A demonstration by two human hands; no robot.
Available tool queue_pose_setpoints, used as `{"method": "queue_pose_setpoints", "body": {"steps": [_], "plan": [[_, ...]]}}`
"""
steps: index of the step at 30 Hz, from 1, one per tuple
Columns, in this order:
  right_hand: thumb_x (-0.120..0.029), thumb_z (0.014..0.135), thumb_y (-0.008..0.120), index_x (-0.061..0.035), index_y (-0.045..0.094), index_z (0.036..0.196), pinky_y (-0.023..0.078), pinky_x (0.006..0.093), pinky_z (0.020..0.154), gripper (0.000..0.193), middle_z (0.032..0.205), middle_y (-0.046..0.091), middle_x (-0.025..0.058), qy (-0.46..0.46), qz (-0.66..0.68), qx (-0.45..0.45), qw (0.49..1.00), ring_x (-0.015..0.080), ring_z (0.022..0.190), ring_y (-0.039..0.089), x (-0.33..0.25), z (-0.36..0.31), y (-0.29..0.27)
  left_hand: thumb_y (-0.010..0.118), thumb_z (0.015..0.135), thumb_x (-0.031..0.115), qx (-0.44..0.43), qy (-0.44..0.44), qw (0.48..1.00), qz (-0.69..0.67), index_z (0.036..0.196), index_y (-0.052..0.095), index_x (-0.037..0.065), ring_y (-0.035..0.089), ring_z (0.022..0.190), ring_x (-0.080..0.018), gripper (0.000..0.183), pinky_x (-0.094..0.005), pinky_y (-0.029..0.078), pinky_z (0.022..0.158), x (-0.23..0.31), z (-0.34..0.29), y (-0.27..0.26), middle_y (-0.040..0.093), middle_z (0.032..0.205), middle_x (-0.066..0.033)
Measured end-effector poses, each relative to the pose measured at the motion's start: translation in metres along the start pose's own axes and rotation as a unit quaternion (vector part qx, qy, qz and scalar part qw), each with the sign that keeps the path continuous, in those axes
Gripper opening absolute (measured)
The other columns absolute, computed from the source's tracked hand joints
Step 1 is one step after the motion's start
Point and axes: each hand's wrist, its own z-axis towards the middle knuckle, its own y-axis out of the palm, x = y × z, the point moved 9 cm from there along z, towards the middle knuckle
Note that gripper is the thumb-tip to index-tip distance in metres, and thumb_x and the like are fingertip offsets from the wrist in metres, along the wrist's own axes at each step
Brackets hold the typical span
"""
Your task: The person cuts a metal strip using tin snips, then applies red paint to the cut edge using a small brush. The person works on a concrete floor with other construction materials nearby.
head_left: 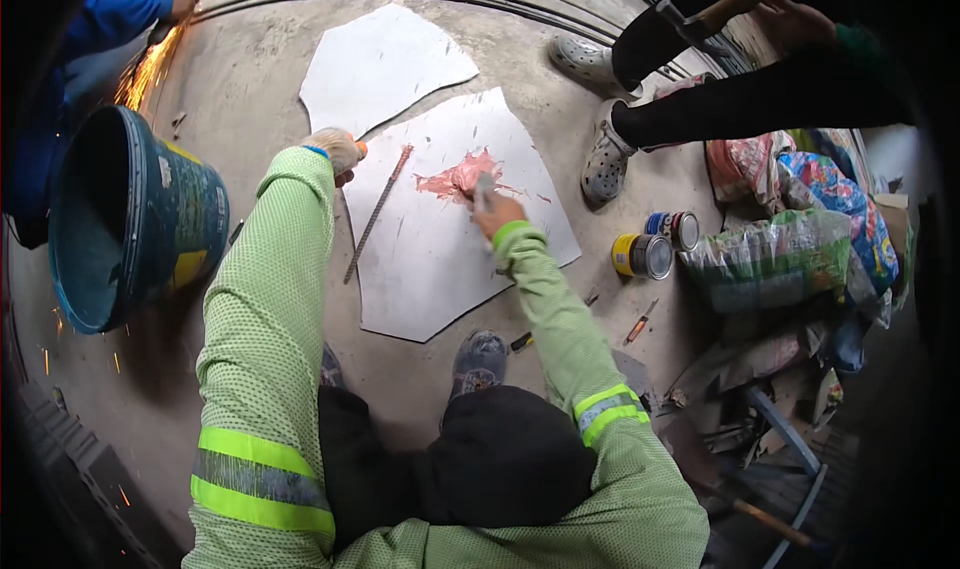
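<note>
My right hand (497,212) is closed round a putty knife (485,183), its blade down in a smear of pink paste (468,174). The paste lies on a white, angular board (430,279) on the floor. My left hand (340,152), in a knitted glove, is closed at the board's upper left edge; a small orange end (361,150) pokes out from it, the rest hidden by the fingers. A ribbed metal rod (376,217), its far tip coated pink, rests along the board's left side. Beyond lies a second white board (385,64).
A large dark teal bucket (205,214) lies tipped at left. Sparks (150,74) fly from a co-worker's power tool behind it. At upper right another person holds a hammer (710,24). Two cans (640,256), an orange-handled cutter (641,323) and filled bags (775,259) are at right.
</note>
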Motion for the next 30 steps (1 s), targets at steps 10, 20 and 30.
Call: {"method": "queue_pose_setpoints", "body": {"steps": [10,20,30], "plan": [[-0.034,0.076,0.066,-0.0034,0.059,0.13,0.05,0.0428,0.093,0.062,0.113,0.066,0.0247,-0.063,0.006,-0.017,0.998,0.0395,0.104,0.064,-0.039,0.006,-0.017,0.052,0.098,0.028,-0.036,0.021,0.998,-0.036,0.097,0.059,0.004,0.058,0.057,-0.016,0.026,-0.0344,0.05,0.053,-0.011,0.036,0.015,0.065,0.075,-0.009],[-0.022,0.082,0.069,-0.0067,0.056,0.137,0.052,0.0325,0.091,0.059,0.111,0.07,0.0188,0.078,0.179,-0.079,0.978,0.0239,0.095,0.068,0.002,0.011,-0.016,0.05,0.09,0.017,0.032,0.069,0.997,-0.013,0.077,0.066,0.0,0.062,0.055,-0.023,0.027,-0.0399,0.05,0.054,-0.006,0.017,-0.008,0.065,0.066,-0.0132],[-0.034,0.077,0.068,-0.0103,0.065,0.127,0.048,0.0364,0.1,0.055,0.119,0.066,0.0241,-0.016,0.09,0.018,0.996,0.035,0.112,0.063,0.017,0.017,-0.037,0.05,0.097,0.026,-0.006,0.051,0.992,-0.115,0.099,0.054,0.005,0.055,0.052,-0.0183,0.021,-0.0372,0.044,0.047,0.005,0.014,-0.006,0.062,0.07,-0.0097]]}}
